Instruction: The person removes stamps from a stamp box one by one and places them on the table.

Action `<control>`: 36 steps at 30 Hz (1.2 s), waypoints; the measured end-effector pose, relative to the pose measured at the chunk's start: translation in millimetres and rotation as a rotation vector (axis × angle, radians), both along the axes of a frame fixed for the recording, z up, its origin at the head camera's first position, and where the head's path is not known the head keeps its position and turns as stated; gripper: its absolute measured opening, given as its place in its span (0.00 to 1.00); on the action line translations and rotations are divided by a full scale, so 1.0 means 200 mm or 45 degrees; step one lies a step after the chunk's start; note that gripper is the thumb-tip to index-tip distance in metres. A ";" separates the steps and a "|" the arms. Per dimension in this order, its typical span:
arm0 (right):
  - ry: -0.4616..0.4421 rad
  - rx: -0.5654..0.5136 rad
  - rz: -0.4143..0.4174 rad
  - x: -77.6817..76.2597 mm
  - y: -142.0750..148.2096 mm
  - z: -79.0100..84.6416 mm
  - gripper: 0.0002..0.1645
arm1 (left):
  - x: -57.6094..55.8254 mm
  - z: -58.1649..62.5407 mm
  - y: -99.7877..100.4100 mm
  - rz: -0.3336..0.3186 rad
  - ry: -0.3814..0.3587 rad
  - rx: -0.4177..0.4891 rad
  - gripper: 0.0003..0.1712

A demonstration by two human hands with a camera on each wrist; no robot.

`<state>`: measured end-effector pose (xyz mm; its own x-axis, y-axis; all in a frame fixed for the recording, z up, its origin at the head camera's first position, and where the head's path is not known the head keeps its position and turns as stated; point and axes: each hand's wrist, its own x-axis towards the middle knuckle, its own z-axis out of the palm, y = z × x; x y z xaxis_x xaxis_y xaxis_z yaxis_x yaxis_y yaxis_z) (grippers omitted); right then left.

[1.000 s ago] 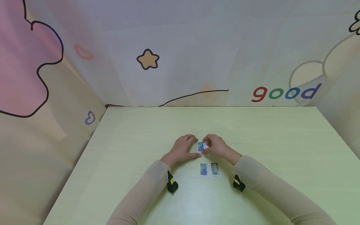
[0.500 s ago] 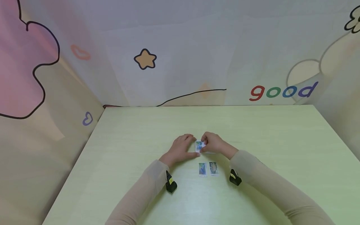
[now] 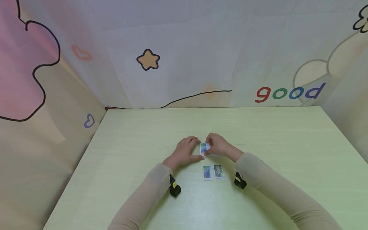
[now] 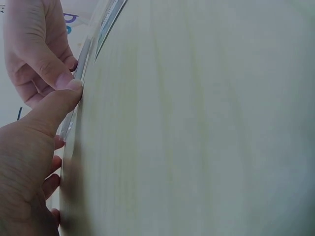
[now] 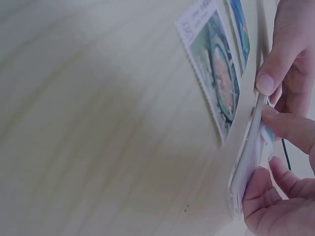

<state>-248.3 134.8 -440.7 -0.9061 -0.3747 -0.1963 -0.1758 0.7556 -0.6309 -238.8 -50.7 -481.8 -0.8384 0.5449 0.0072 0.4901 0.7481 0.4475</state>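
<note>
A flat clear case with a pale rim lies between the hands at mid-table. My left hand holds its left end, thumb along the near edge and fingers at the far side. A blue-green picture stamp shows on top of the case. My right hand pinches this stamp's right side, its curled fingers hiding part of it. In the right wrist view the right thumb is over the case rim, beside the left thumb. Nearer the body lie two more stamps, a blue one and one with an oval picture.
The pale wooden table extends on all sides of the hands. Behind it hangs a printed cloth backdrop with a star and the word "good". Black wrist cameras sit under both sleeves.
The head view has shifted slightly. My right hand has moved a little farther from the body over the case, baring more of its near edge. The left hand keeps its place.
</note>
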 end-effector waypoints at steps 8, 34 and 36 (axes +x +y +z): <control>0.013 -0.037 0.007 0.01 0.00 0.00 0.25 | 0.00 0.00 0.00 -0.014 0.008 0.003 0.38; -0.082 -0.173 -0.036 0.01 0.01 -0.03 0.31 | 0.01 -0.01 0.00 0.019 0.019 0.079 0.37; -0.087 -0.154 -0.043 0.00 0.03 -0.02 0.30 | 0.01 0.00 0.02 0.010 0.018 0.076 0.37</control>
